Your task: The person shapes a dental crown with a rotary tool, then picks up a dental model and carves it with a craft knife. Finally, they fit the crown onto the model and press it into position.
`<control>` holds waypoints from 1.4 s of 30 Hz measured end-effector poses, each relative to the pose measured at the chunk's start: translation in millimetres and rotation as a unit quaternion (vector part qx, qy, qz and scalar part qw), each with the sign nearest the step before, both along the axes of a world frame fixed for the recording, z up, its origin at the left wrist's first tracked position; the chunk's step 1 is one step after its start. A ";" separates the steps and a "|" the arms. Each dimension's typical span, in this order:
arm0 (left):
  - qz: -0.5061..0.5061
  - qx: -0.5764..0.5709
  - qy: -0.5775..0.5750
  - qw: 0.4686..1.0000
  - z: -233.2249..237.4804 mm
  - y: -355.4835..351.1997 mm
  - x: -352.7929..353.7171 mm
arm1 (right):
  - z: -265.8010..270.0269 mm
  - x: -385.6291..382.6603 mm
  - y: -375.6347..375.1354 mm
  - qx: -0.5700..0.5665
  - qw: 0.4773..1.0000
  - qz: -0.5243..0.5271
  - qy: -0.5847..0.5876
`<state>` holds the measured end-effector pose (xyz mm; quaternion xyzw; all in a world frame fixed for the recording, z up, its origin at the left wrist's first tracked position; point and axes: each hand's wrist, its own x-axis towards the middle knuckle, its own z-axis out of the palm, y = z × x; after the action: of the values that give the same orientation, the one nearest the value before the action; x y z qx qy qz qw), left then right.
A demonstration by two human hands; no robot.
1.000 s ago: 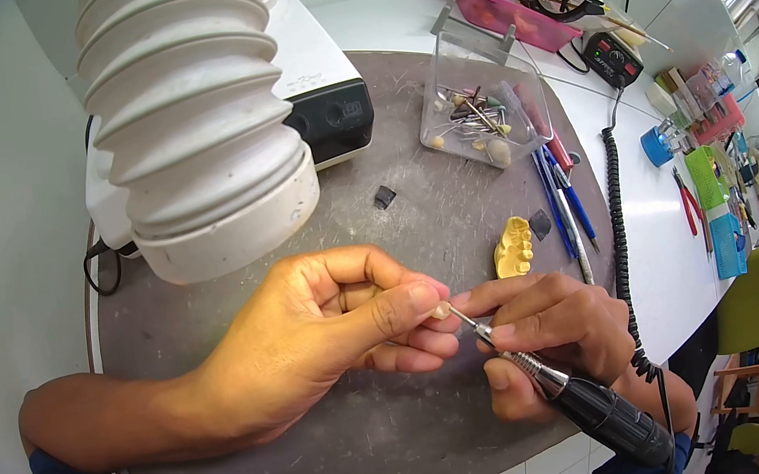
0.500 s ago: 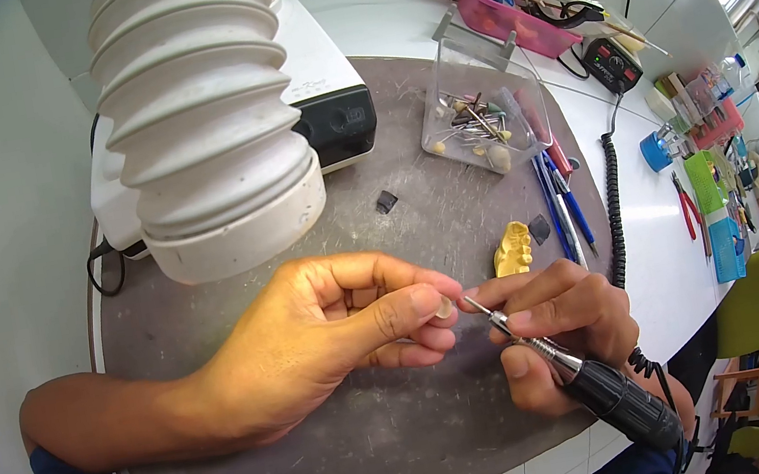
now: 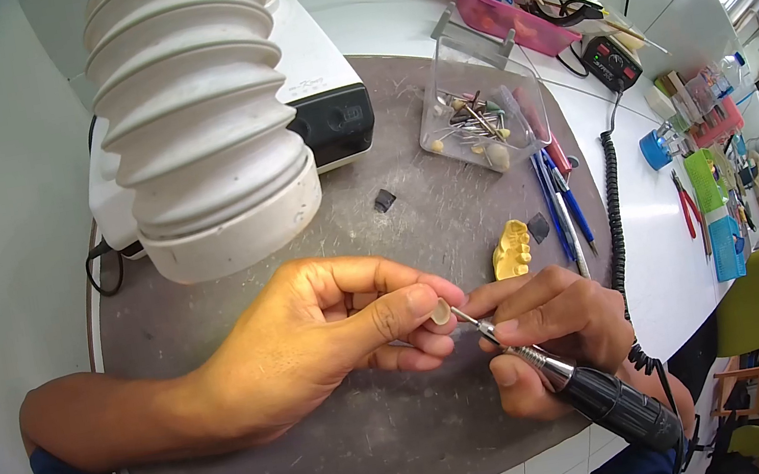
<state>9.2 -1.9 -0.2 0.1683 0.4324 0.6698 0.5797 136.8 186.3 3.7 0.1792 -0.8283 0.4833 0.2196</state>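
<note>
Right hand, gripping the handpiece, has edged away from the yellow tooth model, bringing the bur up beside the pale cap. Left hand pinches the cap on the wearer's side of the model; a slack pinch could let the bur fling it.

One handpiece, one pale cupped piece, one yellow dental model, two dark scraps, one ribbed hose
</note>
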 end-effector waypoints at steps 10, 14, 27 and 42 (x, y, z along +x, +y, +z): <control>-0.001 0.004 -0.002 1.000 0.6 -0.2 0.1 | 0.5 -0.3 1.8 0.034 0.999 0.025 -0.005; 0.001 0.005 -0.003 1.000 -0.2 0.3 0.0 | 2.2 -0.4 -2.3 0.009 1.000 -0.002 -0.004; 0.000 0.005 0.001 1.000 -0.2 0.5 0.0 | 2.5 -0.4 -1.9 0.006 1.000 0.000 -0.001; 0.000 0.004 -0.003 1.000 0.3 0.6 0.3 | 4.5 -0.8 -1.7 0.009 1.000 0.001 -0.003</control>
<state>9.5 -1.3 0.2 0.1687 0.4285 0.6717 0.5803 136.0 184.6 8.3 0.1805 -0.8330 0.4767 0.2153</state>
